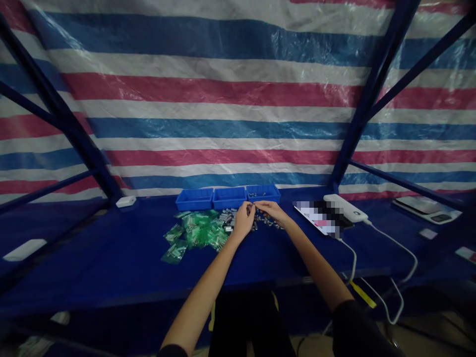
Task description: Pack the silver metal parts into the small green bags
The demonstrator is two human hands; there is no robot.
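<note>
Both my hands meet over the blue table, just in front of the blue bins. The fingers of my left hand (244, 220) are closed around something too small to make out. My right hand (271, 211) pinches at the same spot, its fingertips nearly touching the left ones. Small metal cylinders (227, 218) lie beside my left hand. Beneath and beside my right hand are small metal pieces (277, 224). Further left spreads a pile of green-tinted plastic bags (203, 229) with small parts inside.
Three blue bins (229, 197) stand in a row at the back; the right one holds small metal parts. At right lie a phone (316, 219), a white power bank (344, 208) with cables, and a scale (427, 210). Blue frame posts (359, 119) rise at both sides.
</note>
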